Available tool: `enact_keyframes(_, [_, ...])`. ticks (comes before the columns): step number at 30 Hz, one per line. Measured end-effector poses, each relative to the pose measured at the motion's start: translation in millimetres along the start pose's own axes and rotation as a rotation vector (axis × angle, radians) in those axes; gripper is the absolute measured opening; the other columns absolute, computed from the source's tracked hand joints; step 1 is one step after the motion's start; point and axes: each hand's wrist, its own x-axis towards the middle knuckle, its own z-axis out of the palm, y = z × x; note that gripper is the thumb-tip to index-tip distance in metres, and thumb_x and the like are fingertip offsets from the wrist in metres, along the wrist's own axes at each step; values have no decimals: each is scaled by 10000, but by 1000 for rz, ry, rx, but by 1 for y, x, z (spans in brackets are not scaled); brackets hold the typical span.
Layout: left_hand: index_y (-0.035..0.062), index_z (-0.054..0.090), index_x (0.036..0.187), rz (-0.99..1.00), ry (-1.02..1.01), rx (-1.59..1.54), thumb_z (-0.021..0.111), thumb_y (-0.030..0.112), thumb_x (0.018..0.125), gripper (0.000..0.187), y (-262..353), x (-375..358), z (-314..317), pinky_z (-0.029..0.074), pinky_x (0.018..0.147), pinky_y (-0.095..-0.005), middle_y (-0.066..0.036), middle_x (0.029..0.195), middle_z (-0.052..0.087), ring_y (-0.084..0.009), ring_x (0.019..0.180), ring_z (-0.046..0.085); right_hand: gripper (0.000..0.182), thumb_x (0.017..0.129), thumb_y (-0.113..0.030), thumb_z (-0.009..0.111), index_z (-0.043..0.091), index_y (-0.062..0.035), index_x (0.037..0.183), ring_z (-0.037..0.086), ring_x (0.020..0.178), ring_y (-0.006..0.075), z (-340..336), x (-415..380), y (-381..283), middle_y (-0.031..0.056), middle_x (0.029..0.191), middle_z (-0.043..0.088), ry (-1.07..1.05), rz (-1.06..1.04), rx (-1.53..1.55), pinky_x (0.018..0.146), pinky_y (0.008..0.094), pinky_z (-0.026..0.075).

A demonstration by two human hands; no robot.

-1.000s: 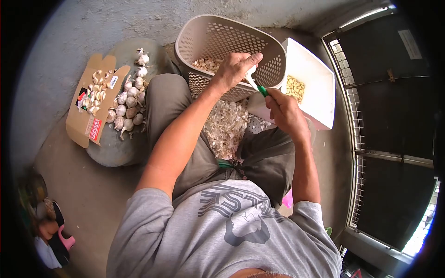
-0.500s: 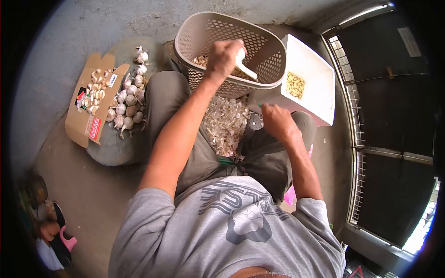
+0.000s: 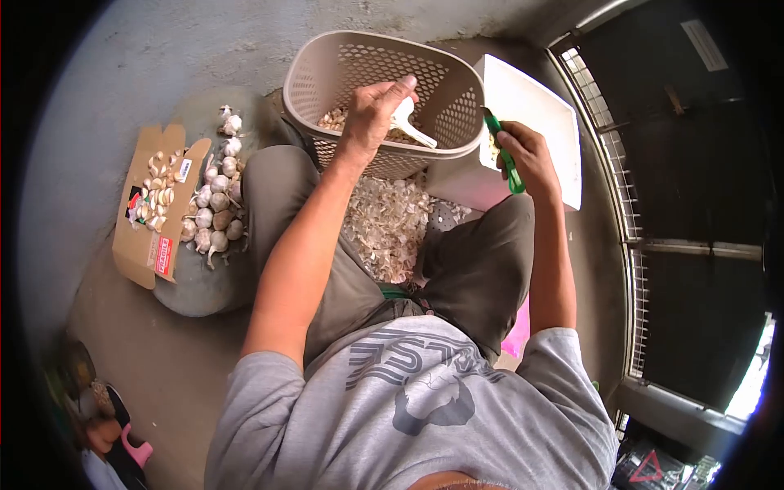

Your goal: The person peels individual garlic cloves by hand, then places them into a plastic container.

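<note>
My left hand (image 3: 371, 121) is closed around a white garlic bulb (image 3: 403, 116), its long stem pointing down to the right. That hand is above the brown plastic basket (image 3: 384, 41), which has garlic pieces (image 3: 333, 120) inside. My right hand (image 3: 531, 157) grips a green utility knife (image 3: 512, 170) by its handle, blade end up, between the basket and a white box (image 3: 539, 98). Below the basket, between my legs, lies a heap of papery garlic skins (image 3: 388, 224).
To the left, whole garlic bulbs (image 3: 219, 202) sit on a round grey surface (image 3: 192, 296). Beside them an opened cardboard box (image 3: 135, 245) carries loose cloves (image 3: 159, 186). A dark gate (image 3: 694, 212) stands at the right. Part of another person (image 3: 106, 433) shows at lower left.
My right hand has risen and moved right, bringing the green knife into plain view. My left hand still holds the garlic bulb over the basket. The whole view has shifted slightly.
</note>
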Motion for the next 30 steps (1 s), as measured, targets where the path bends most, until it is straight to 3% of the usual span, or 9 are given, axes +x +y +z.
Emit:
enact_keyframes(4, [25,769,947,-30,-69,-188,703,390,978,373,3,1,0,483,706,-242,-33,838,708,-90,769,634,331,1028,-134,625,608,55,1300,645,615,130,31,-24,-39,50,813,640,-273,-32,160,493,259,501])
enact_keyframes(9, [22,763,976,-44,-191,-214,711,293,973,275,-5,0,3,517,754,-243,-41,898,728,-99,819,664,278,997,-76,619,666,-1,1261,546,636,87,55,-28,-60,24,775,640,-267,-56,-53,571,270,449])
enact_keyframes(12, [21,761,970,-18,-195,-175,712,276,962,260,-8,0,3,509,749,-240,-32,899,726,-88,816,653,288,1003,-94,623,665,-25,1280,596,601,74,58,-26,-64,20,739,620,-245,-130,-251,524,280,492])
enact_keyframes(15, [22,761,952,32,-188,-88,705,255,953,240,-7,-2,6,499,747,-233,-22,894,721,-74,819,641,264,984,-90,628,676,-36,1238,649,627,136,63,-27,-64,73,735,658,-198,-294,-408,574,322,513])
enact_keyframes(19, [22,762,943,45,-189,82,689,232,953,223,-7,-4,4,493,738,-223,-18,881,718,-72,803,637,129,945,-89,618,668,-29,1048,726,758,255,72,-28,-62,158,841,721,-139,-545,-725,638,361,536])
enact_keyframes(22, [8,763,948,-12,-156,-60,686,207,952,214,-6,-10,5,503,740,-224,-29,885,727,-85,795,650,112,843,42,558,605,41,945,686,776,433,84,-29,-55,244,770,662,-275,-599,-794,685,516,546])
enact_keyframes(24, [-5,761,955,42,-125,-194,686,191,951,210,-1,-10,8,511,741,-227,-40,890,733,-94,791,659,110,837,11,559,650,16,897,722,806,407,103,-35,-19,251,818,693,-594,-391,-929,676,504,577])
enact_keyframes(29, [-9,747,981,52,-21,-338,680,228,937,250,7,1,-20,513,774,-252,-80,905,735,-125,841,671,128,866,-35,572,692,0,891,720,830,422,89,-35,56,247,847,709,-364,-282,-822,709,505,583])
enact_keyframes(30, [-7,747,980,24,-52,-291,684,235,937,254,4,1,-19,511,769,-251,-81,902,735,-123,838,669,177,904,-89,619,733,-25,1023,713,833,430,72,-33,41,238,916,726,-282,-249,-730,757,507,575])
